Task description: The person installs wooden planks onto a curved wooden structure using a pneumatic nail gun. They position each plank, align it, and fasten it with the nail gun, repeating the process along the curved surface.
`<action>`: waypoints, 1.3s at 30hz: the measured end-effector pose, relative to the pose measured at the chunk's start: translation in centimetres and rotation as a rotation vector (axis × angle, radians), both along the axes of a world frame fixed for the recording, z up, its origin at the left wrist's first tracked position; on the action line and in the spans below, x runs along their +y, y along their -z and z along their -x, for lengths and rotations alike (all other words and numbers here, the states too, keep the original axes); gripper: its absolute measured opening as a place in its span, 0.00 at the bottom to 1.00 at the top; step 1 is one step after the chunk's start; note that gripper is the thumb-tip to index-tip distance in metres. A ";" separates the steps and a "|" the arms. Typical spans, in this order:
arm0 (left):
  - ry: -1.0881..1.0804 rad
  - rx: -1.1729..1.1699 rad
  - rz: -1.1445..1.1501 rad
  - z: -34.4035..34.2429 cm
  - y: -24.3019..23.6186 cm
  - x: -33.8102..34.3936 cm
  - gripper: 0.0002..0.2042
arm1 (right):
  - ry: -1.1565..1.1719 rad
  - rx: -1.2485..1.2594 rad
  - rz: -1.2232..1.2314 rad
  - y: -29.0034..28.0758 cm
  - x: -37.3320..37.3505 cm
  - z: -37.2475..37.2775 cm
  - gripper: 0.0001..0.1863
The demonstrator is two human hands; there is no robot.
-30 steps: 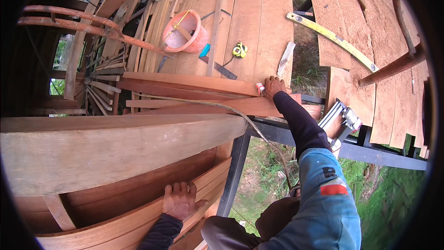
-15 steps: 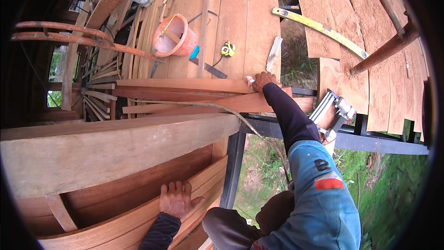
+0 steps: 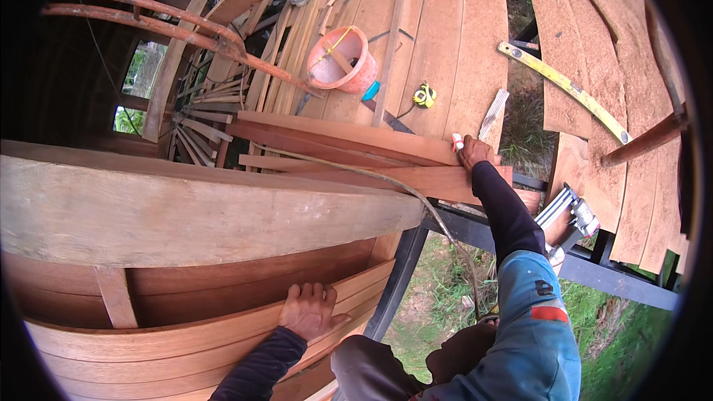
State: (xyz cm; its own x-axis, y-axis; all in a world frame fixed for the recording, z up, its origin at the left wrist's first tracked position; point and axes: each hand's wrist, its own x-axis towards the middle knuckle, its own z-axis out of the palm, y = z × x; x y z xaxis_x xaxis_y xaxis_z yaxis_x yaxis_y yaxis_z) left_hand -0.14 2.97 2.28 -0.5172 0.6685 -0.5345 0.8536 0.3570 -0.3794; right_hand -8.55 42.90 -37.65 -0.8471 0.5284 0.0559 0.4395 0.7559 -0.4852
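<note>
My left hand (image 3: 310, 310) grips the top edge of a reddish wooden board (image 3: 186, 341) at the lower left, below a thick pale beam (image 3: 186, 212). My right hand (image 3: 477, 150) reaches forward to the end of a long reddish plank (image 3: 349, 137) lying on the deck and holds a small red-and-white object (image 3: 457, 142), too small to name. Just beyond it lies a weathered wood offcut (image 3: 493, 113). A yellow tape measure (image 3: 425, 96) and a dark metal square (image 3: 397, 122) with a blue handle are farther back.
A pink bucket (image 3: 327, 70), orange tubes (image 3: 171, 30), loose slats and a yellow level (image 3: 564, 85) sit around the deck. A nail gun (image 3: 575, 215) rests at the right. A hose (image 3: 379, 178) crosses the planks, and open framing shows grass below.
The view has swung, shifting the scene rightward from half a second ago. My right hand has turned slightly around the red-and-white object; my left hand keeps its place on the board.
</note>
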 end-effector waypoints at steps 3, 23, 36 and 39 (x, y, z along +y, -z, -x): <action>0.015 0.009 -0.020 -0.3 0.1 -0.2 0.31 | -0.002 0.031 0.027 -3.9 2.3 0.9 0.14; 0.005 0.064 -0.088 -0.7 0.4 -1.7 0.32 | -0.135 0.143 -0.595 -42.7 15.7 -18.2 0.09; -0.023 0.079 -0.010 -0.8 0.5 -1.9 0.33 | 0.073 0.134 -0.931 -61.0 16.5 -29.8 0.05; -0.033 0.085 0.000 -1.2 0.6 -2.8 0.33 | 0.096 0.157 -0.992 -62.6 15.7 -30.9 0.06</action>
